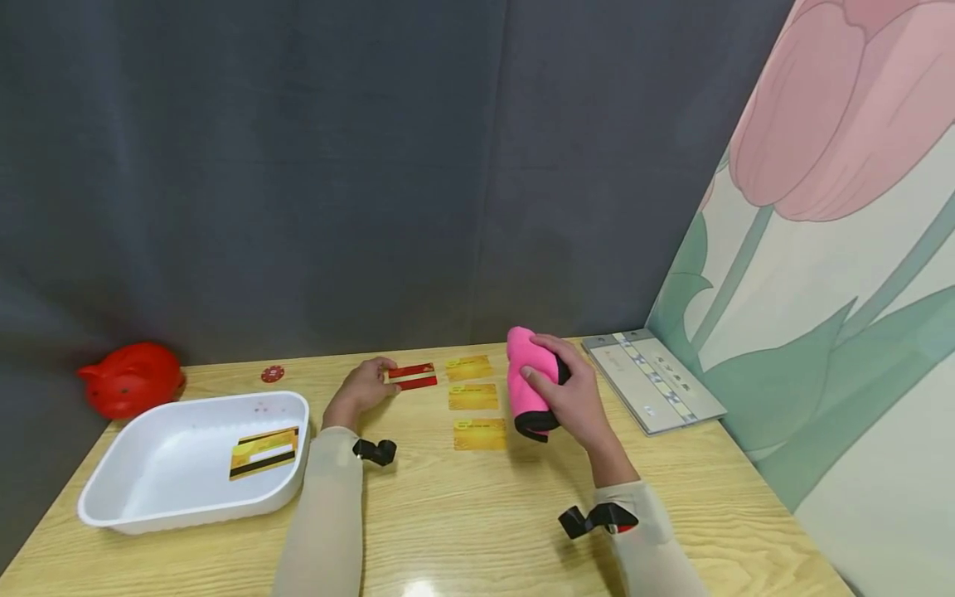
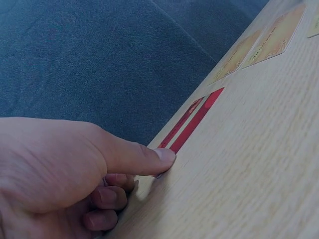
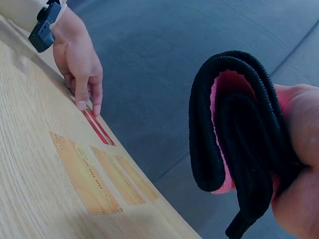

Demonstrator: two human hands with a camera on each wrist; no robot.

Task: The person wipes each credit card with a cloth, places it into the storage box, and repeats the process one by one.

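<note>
At the table's back edge, my left hand point(image 1: 363, 385) pinches the left end of a red card point(image 1: 414, 376) with a pale stripe. The thumb lies on the end of this card in the left wrist view, and the card is flat on the wood. My right hand point(image 1: 578, 398) grips a folded pink cloth point(image 1: 528, 381) with black edging, held up above the table; its folded layers show in the right wrist view. Between the hands, three gold cards point(image 1: 473, 397) lie in a column just right of the red one.
A white tray point(image 1: 164, 477) on the left contains gold cards point(image 1: 264, 453) with black stripes. Behind it are a red piggy bank point(image 1: 134, 381) and a red poker chip point(image 1: 273, 374). At the right wall lies a flat grey book point(image 1: 652, 380). A dark curtain point(image 1: 336, 182) hangs behind the table.
</note>
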